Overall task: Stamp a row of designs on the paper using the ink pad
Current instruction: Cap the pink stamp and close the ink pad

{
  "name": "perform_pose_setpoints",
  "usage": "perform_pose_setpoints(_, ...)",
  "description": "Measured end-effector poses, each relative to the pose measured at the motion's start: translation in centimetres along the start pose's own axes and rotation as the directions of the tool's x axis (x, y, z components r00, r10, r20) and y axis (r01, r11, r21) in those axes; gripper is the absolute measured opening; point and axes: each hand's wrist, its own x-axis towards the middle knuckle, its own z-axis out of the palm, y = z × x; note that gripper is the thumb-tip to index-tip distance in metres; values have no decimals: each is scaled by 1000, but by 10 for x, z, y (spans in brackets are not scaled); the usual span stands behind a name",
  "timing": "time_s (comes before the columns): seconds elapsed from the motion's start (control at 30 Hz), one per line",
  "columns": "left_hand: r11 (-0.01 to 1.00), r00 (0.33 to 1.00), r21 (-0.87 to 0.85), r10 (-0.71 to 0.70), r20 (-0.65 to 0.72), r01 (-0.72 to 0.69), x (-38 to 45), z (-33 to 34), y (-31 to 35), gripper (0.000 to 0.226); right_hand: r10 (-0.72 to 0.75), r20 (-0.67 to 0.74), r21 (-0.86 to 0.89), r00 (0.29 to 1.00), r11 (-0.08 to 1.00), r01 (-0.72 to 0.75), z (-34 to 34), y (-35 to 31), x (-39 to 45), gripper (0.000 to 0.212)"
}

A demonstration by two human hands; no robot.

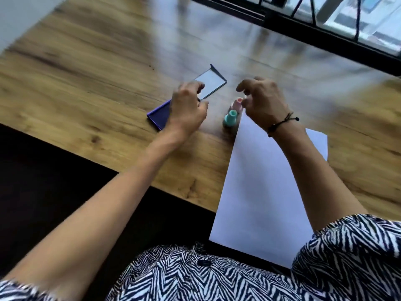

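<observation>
Reaching over the wood-grain worktop [91, 68], we are working with both bare hands above the flat blue rectangular ink pad case [159, 115], whose hinged lid [211, 83] is lying swung open beyond it. Our left hand [187, 107] is covering the near part of the case, thumb and forefinger pinching narrowly at the lid's near edge; the blur is hiding whether they are truly gripping it or only touching, so we cannot tell. Our right hand [263, 98], wearing a thin black cord bracelet [282, 122] at the wrist, is hovering with curled, loosely parted fingers just above two small stamps: a mint-green knob-handled stamp [230, 119] standing upright, and a pale pink one [237, 105] right behind it. That grip is half-wide and holding nothing. The stamps are standing between the ink pad case and the far corner of the white rectangular sheet of paper [260, 187], which is lying blank and angled, its near end overhanging the worktop's edge toward our zebra-striped shirt [195, 276].
</observation>
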Motion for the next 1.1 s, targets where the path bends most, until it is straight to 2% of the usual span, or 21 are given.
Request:
perform_pose_setpoints(0.1,932,985,354,21,173,-82,41,12,-10,48,2,-119,4,993,1000,-2,-15,-4,-9,29)
perform_pose_setpoints(0.17,873,966,475,-14,257,-114,60,23,-14,56,12,-166,26,986,1000,-8,-22,-9,-15,30)
perform_pose_setpoints(0.23,845,961,522,-41,272,-112,72,31,-15,58,16,-177,58,984,998,-6,-27,-15,-21,31)
perform_pose_setpoints(0.37,845,975,527,-31,220,-92,83,32,-13,50,37,-177,117,984,993,-17,-28,-27,-24,29)
perform_pose_setpoints(0.43,866,978,490,-11,206,-94,82,26,-10,54,86,-204,175,975,983,-50,-25,-33,-23,23)
perform_pose_setpoints(0.5,938,990,342,8,144,-58,75,12,-7,61,197,-190,340,962,932,-124,-20,-40,-19,14)
perform_pose_setpoints(0.53,976,995,214,16,95,-36,69,3,-6,62,268,-137,482,954,859,-172,-18,-44,-17,12)
perform_pose_setpoints(0.6,996,1000,-90,29,4,-28,48,-18,-5,63,361,65,752,930,595,-284,-14,-55,-11,18)
perform_pose_setpoints(0.63,976,999,-212,43,-22,-47,35,-27,-5,63,353,185,823,917,455,-341,-12,-60,-8,24)
perform_pose_setpoints(0.7,935,997,-346,70,-39,-79,9,-41,-8,64,252,374,852,892,286,-438,-9,-69,-4,41)
perform_pose_setpoints(0.87,913,988,-379,126,-91,-151,-24,-51,-20,65,-41,525,850,850,77,-522,4,-82,-5,50)
perform_pose_setpoints(0.93,917,985,-364,128,-114,-162,-31,-53,-28,65,-114,576,817,809,49,-575,8,-85,-6,46)
perform_pose_setpoints(1.0,930,983,-320,160,-92,-182,-36,-55,-37,67,-131,601,799,788,70,-598,9,-86,-7,38)
perform_pose_setpoints(1.07,948,983,-258,184,-26,-184,-38,-57,-49,70,-65,575,817,816,105,-567,13,-90,-8,28)
perform_pose_setpoints(1.1,953,987,-258,163,-1,-158,-39,-59,-56,68,4,514,841,858,197,-504,17,-92,-8,22)
